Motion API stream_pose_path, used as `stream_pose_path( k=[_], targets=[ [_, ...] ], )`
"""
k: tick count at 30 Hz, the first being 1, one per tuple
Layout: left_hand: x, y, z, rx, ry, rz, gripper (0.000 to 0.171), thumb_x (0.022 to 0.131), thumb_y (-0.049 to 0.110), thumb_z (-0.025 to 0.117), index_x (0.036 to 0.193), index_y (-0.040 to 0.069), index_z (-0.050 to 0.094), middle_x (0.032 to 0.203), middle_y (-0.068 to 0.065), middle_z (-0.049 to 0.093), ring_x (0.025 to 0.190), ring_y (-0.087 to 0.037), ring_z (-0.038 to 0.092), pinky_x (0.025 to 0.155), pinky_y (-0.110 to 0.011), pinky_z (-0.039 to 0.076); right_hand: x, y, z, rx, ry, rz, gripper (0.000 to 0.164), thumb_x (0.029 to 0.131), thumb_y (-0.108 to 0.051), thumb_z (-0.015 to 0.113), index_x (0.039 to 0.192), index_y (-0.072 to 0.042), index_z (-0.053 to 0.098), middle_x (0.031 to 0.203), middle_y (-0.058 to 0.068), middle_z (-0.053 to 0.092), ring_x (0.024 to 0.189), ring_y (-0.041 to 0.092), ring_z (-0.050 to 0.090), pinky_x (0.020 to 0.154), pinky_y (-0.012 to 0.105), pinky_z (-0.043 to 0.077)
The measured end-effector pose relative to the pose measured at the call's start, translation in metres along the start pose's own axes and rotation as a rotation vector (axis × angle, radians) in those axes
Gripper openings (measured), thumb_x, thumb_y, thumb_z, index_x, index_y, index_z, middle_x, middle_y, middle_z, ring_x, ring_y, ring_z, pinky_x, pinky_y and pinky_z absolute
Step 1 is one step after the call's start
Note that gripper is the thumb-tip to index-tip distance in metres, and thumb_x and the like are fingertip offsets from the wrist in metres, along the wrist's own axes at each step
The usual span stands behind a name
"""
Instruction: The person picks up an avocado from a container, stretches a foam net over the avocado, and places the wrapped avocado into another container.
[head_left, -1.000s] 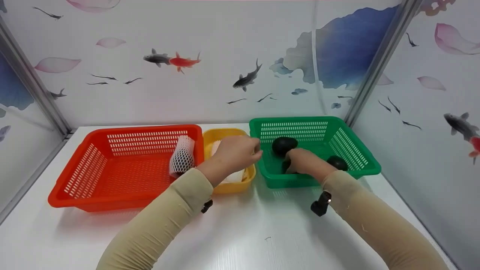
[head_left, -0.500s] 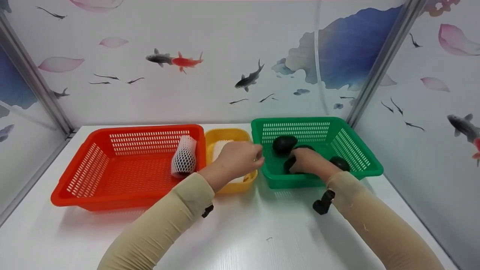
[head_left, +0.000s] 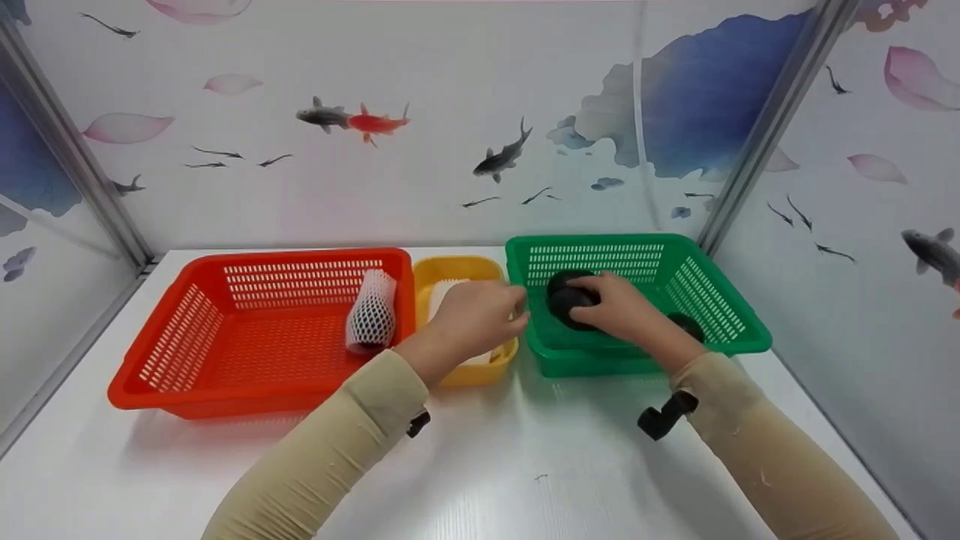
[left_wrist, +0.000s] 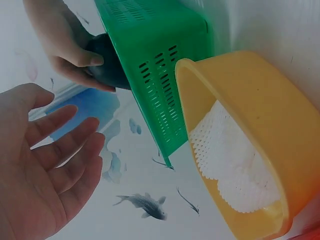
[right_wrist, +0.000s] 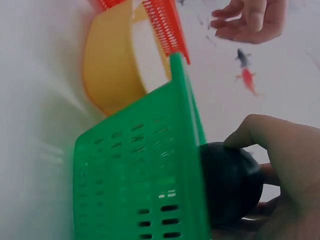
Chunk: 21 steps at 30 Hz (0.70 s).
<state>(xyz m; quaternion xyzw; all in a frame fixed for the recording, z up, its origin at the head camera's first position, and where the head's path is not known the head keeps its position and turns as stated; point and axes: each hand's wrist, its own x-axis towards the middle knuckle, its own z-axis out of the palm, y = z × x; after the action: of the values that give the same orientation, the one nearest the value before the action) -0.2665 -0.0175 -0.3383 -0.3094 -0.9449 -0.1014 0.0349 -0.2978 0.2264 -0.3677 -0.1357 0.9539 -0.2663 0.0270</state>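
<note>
My right hand [head_left: 626, 307] grips a dark, smooth, rounded fruit [head_left: 573, 306] inside the green basket [head_left: 592, 364]. In the right wrist view the thumb and fingers curl round the fruit [right_wrist: 230, 182] beside the basket's rim. Just behind it lies a second dark fruit [head_left: 564, 278], partly covered. A third dark fruit [head_left: 686, 325] sits at the basket's right, partly behind my wrist. My left hand [head_left: 480, 315] hovers over the yellow basket [head_left: 469, 265]. The left wrist view shows its palm bare and fingers loosely bent. White foam net sleeves [left_wrist: 232, 160] lie in the yellow basket.
At the left stands a red basket [head_left: 262, 337]. One dark fruit in a white foam net sleeve [head_left: 373, 311] leans at its right side. The three baskets stand side by side along the back of the white table [head_left: 480, 465], before a printed wall.
My right hand has lifted the dark fruit from the basket's front part and moved back, beside the second fruit. The left hand has stayed over the yellow basket.
</note>
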Motion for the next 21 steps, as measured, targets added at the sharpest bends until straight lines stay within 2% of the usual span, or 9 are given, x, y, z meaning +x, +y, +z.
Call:
stream_pose_path(
  k=[7,15,21],
  targets=[
    [-0.006,-0.006,0.001,-0.074,0.002,-0.025,0.031,0.095,0.036,0.063,0.118,0.016,0.06,0.095,0.002,0.065,0.08,-0.015,0.057,0.08,-0.03,0.053,-0.011,-0.015,-0.004,0.075,0.037,-0.036,0.048,0.093,-0.029,0.062,0.136,-0.009,0.055,0.139,0.015,0.051,0.122,0.031,0.047,0.1,0.053,0.039],
    [-0.016,-0.008,0.009,-0.203,-0.022,-0.077,0.054,0.086,0.039,0.074,0.13,0.019,0.052,0.104,0.005,0.061,0.092,-0.011,0.056,0.084,-0.03,0.052,-0.025,-0.037,0.001,0.188,0.037,-0.057,0.042,0.096,-0.037,0.059,0.131,-0.014,0.056,0.126,0.01,0.057,0.108,0.028,0.053,0.091,0.047,0.046],
    [-0.022,-0.01,0.018,-0.305,0.011,-0.051,0.066,0.079,0.038,0.081,0.13,0.021,0.043,0.109,0.005,0.059,0.096,-0.011,0.056,0.087,-0.031,0.051,-0.034,-0.054,0.013,0.232,0.014,-0.113,0.04,0.098,-0.042,0.055,0.13,-0.017,0.057,0.126,0.006,0.058,0.108,0.028,0.053,0.09,0.048,0.05]
  ],
)
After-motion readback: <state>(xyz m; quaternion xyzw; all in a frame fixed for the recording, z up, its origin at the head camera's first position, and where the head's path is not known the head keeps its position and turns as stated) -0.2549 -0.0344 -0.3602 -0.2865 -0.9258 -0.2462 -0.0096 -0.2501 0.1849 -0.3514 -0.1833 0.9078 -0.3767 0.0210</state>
